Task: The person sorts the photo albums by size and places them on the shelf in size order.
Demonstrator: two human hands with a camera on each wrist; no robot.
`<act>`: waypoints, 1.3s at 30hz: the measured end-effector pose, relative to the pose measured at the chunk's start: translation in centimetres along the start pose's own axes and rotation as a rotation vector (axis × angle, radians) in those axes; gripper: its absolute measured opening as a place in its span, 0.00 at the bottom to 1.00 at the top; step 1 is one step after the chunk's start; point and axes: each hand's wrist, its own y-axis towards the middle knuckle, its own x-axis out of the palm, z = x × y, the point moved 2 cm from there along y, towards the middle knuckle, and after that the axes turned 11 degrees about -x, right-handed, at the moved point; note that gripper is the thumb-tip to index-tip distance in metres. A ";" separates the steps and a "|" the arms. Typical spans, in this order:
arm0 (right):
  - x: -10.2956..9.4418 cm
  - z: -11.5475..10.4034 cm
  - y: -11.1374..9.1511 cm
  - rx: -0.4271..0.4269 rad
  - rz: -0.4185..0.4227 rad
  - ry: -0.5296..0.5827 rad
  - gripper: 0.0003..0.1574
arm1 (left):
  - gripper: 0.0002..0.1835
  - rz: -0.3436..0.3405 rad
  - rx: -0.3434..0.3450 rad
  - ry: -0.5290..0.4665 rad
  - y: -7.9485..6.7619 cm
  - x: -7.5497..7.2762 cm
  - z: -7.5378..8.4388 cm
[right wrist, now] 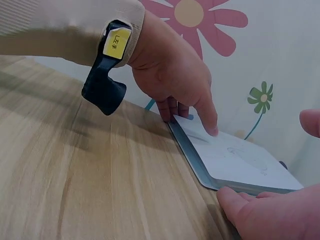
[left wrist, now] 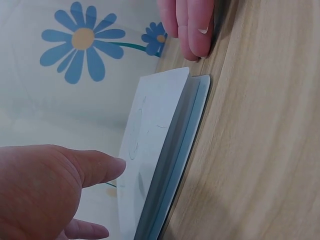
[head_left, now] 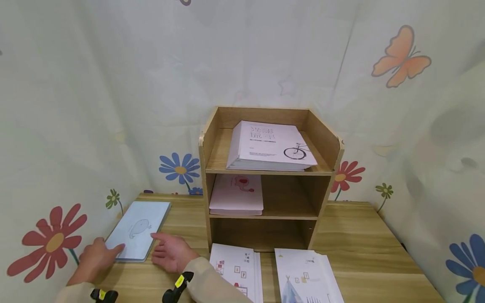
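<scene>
A pale blue notebook (head_left: 133,231) with a whale drawing lies flat at the left of the table. Its layered edge (left wrist: 172,165) shows in the left wrist view; whether it is one notebook or several, I cannot tell. My left hand (head_left: 96,257) is at its near left corner, thumb over the cover and fingers beside the edge. In the right wrist view the left fingers (right wrist: 170,107) are partly hidden behind that corner. Along the right side is my right hand (head_left: 172,252), its fingers (right wrist: 240,200) low beside the edge and its thumb raised above the cover.
A wooden shelf (head_left: 326,189) stands at the table's back. White books (head_left: 270,145) lie on top and a pink notebook (head_left: 236,195) in the middle tier. Two piles of white booklets, left (head_left: 235,269) and right (head_left: 307,273), lie before it. A flowered curtain (head_left: 151,105) hangs behind.
</scene>
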 end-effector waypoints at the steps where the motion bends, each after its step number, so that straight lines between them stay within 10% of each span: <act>1: 0.1 0.0 -0.1 0.008 -0.004 0.007 0.54 | 0.48 -0.002 -0.007 -0.006 0.0 0.0 0.0; 39: 0.3 1.2 0.4 0.035 -0.011 0.082 0.50 | 0.46 0.041 -0.142 -0.089 -0.4 0.2 0.7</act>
